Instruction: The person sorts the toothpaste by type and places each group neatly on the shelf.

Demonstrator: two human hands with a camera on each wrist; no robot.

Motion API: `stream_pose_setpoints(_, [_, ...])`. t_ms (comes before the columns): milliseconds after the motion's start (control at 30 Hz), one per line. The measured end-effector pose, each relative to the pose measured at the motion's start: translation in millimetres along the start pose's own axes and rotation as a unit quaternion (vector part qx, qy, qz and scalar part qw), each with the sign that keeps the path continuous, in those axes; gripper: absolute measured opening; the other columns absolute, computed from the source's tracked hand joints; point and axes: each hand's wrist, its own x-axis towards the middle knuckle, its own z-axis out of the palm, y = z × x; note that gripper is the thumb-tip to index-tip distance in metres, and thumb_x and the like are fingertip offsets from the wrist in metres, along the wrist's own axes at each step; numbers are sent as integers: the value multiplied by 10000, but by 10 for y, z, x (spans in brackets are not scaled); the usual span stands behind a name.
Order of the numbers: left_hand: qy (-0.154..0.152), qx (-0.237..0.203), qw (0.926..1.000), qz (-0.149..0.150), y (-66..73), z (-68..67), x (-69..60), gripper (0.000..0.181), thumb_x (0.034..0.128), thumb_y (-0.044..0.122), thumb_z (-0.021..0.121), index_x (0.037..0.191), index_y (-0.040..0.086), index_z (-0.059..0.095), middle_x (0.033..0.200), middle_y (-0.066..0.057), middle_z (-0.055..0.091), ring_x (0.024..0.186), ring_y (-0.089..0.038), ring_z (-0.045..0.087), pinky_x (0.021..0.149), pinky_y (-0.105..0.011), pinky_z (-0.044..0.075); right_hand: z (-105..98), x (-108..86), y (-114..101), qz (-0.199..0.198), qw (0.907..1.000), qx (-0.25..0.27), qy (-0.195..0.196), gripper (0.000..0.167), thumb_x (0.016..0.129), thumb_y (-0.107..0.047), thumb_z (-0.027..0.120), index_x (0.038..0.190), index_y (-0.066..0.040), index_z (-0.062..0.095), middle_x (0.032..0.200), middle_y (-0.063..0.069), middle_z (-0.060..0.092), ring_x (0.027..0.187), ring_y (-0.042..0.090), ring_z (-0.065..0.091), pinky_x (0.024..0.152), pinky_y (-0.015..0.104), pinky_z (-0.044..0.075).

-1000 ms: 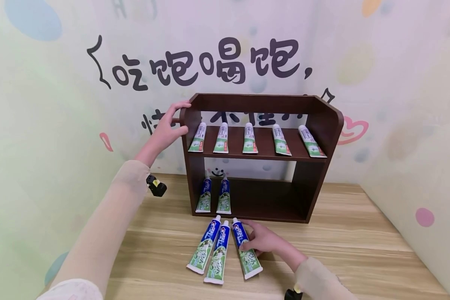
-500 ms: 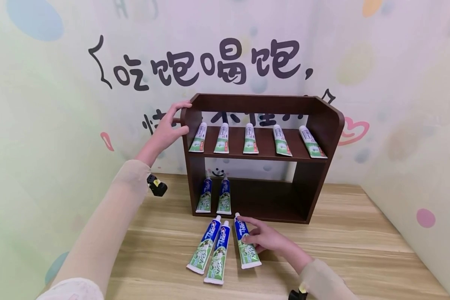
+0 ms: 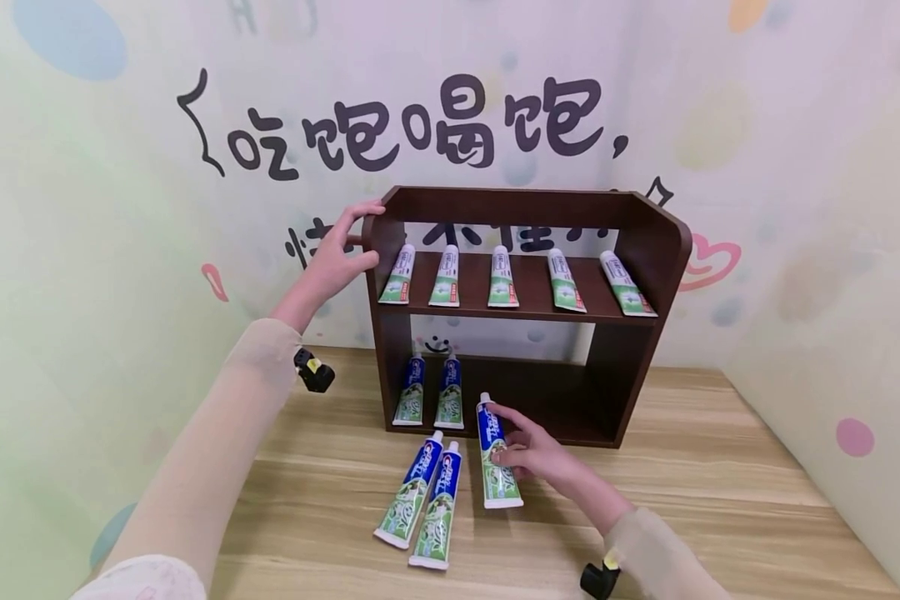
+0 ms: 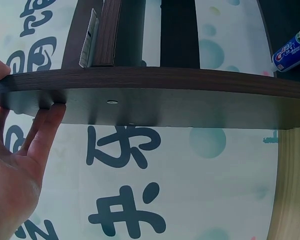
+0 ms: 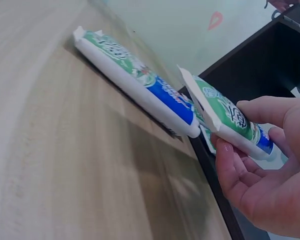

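Note:
My right hand [image 3: 536,454] grips a blue and green toothpaste tube [image 3: 497,467] by its sides, cap up, lifted off the table in front of the lower shelf. In the right wrist view thumb and fingers pinch that toothpaste tube [image 5: 230,112] from both sides. At the upper left corner of the dark brown shelf rack [image 3: 521,315], my left hand [image 3: 337,258] holds the side panel [image 4: 155,82], thumb on one face and fingers on the other. Two more blue and green tubes [image 3: 433,508] lie side by side on the table.
On the lower shelf two blue and green tubes [image 3: 450,396] lean at the left. The upper shelf bears several white and green tubes [image 3: 502,279] in a row. A patterned wall [image 3: 450,50] stands close behind the rack on the wooden table [image 3: 720,475].
My right hand has raised the toothpaste tube from the table and moved it forward toward the lower shelf, tipping it more upright. My left hand stays on the rack.

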Motion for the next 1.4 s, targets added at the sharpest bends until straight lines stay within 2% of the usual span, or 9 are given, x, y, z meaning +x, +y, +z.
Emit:
stream_pose_setpoints(67, [-5, 7, 10000, 17, 1, 4, -1, 587, 864, 24, 527, 1436, 101, 416, 1622, -10, 303, 1311, -320, 410, 1048, -549, 355, -31, 15, -15, -20, 10000, 68, -21, 820, 865, -114, 716, 1541, -310, 296, 1184, 207, 528, 858, 209, 552, 669, 317, 493])
stream_pose_setpoints(267, [54, 55, 9999, 122, -189, 5, 64, 583, 868, 52, 557, 1425, 183, 447, 1600, 94, 329, 1309, -253, 424, 1045, -522, 370, -109, 55, -70, -73, 9999, 95, -35, 885, 845, -95, 718, 1540, -377, 250, 1292, 234, 485, 927, 229, 537, 716, 327, 491])
stream_pose_setpoints(400, [86, 71, 9998, 167, -244, -4, 84, 583, 865, 64, 561, 1423, 188, 447, 1593, 112, 335, 1312, -247, 427, 1040, -532, 373, -157, 106, -102, -179, 9997, 159, -66, 928, 836, -62, 719, 1550, -378, 218, 1327, 256, 457, 895, 219, 544, 746, 344, 505])
stream_pose_setpoints(500, [63, 70, 9999, 139, -161, -9, 34, 583, 865, 48, 549, 1426, 163, 440, 1603, 68, 330, 1326, -260, 418, 1046, -537, 367, -181, 157, -114, -228, 9995, 222, -39, 940, 837, -41, 715, 1551, -385, 210, 1338, 254, 450, 828, 204, 547, 758, 344, 507])
stream_pose_setpoints(633, [68, 32, 9999, 101, -105, -10, 7, 590, 861, 24, 544, 1429, 137, 435, 1613, 13, 321, 1345, -288, 406, 1055, -551, 360, -218, 240, -120, -296, 9985, 466, 35, 906, 874, -30, 675, 1557, -391, 201, 1383, 258, 445, 954, 208, 589, 815, 341, 530])
stream_pose_setpoints(800, [105, 92, 9998, 161, -247, -11, 87, 588, 863, 56, 559, 1427, 177, 444, 1595, 93, 337, 1345, -238, 412, 1050, -534, 364, -248, 329, -123, -249, 9963, 779, 249, 834, 910, -48, 643, 1560, -374, 234, 1444, 254, 444, 1095, 202, 591, 872, 315, 536])
stream_pose_setpoints(1033, [120, 122, 9996, 207, -247, -11, 79, 580, 860, 78, 564, 1419, 182, 449, 1582, 118, 350, 1336, -225, 417, 1043, -527, 367, -275, 440, -101, -375, 9921, 1124, 422, 769, 930, -19, 606, 1567, -290, 271, 1443, 262, 456, 1081, 178, 614, 901, 315, 542])
stream_pose_setpoints(1233, [124, 159, 9996, 202, -255, -10, 81, 575, 868, 71, 562, 1419, 188, 447, 1585, 114, 344, 1345, -223, 407, 1053, -538, 365, -320, 557, -55, -425, 9924, 920, 700, 658, 958, -57, 584, 1537, -270, 354, 1451, 206, 461, 1087, 167, 585, 904, 297, 520])
stream_pose_setpoints(1400, [122, 136, 9996, 209, -256, -7, 94, 578, 867, 67, 564, 1422, 179, 450, 1590, 110, 342, 1351, -233, 408, 1062, -550, 355, -357, 682, -22, -474, 9893, 900, 1047, 658, 934, -52, 615, 1520, -241, 385, 1350, 187, 495, 1031, 173, 558, 842, 275, 506])
